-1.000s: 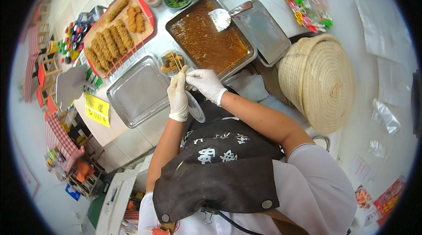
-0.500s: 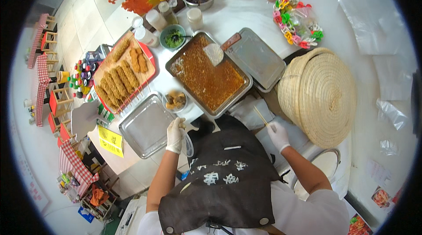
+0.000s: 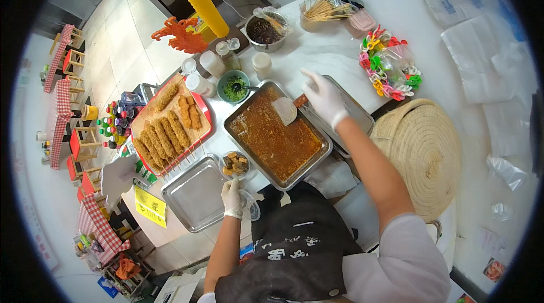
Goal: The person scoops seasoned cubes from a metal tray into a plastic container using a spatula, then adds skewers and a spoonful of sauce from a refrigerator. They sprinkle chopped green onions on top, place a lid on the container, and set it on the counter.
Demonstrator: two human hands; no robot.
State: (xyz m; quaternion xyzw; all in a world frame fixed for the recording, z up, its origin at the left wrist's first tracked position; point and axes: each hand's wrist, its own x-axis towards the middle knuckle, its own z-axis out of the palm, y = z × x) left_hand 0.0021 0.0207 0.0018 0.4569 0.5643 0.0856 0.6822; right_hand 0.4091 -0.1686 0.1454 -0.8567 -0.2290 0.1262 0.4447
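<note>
My left hand (image 3: 231, 198), in a white glove, is closed at the near edge of a clear plastic tub (image 3: 235, 165) holding brown chunks. A round clear lid (image 3: 250, 206) hangs beside that wrist. Over the flat metal tray (image 3: 360, 119) at the right reaches my gloved right hand (image 3: 324, 96), its fingers stretched out and nothing visible in them. Just beside it is the wooden handle (image 3: 300, 100) of a scraper, whose metal blade (image 3: 284, 111) lies in a deep tray (image 3: 277, 141) of reddish-brown seasoning.
Breaded skewers (image 3: 164, 138) lie on a red-rimmed board (image 3: 208, 127) at the left, above a bare metal tray (image 3: 195, 192). Behind stand a green bowl (image 3: 232, 86), white-capped jars (image 3: 212, 65) and a skewer container (image 3: 323, 14). Colourful clips (image 3: 391, 65) and a woven basket (image 3: 422, 158) are at the right.
My right hand has swung forward from near my apron to above the flat tray. The thin wooden stick it held is no longer visible. The view has shifted; my left hand stays by the tub.
</note>
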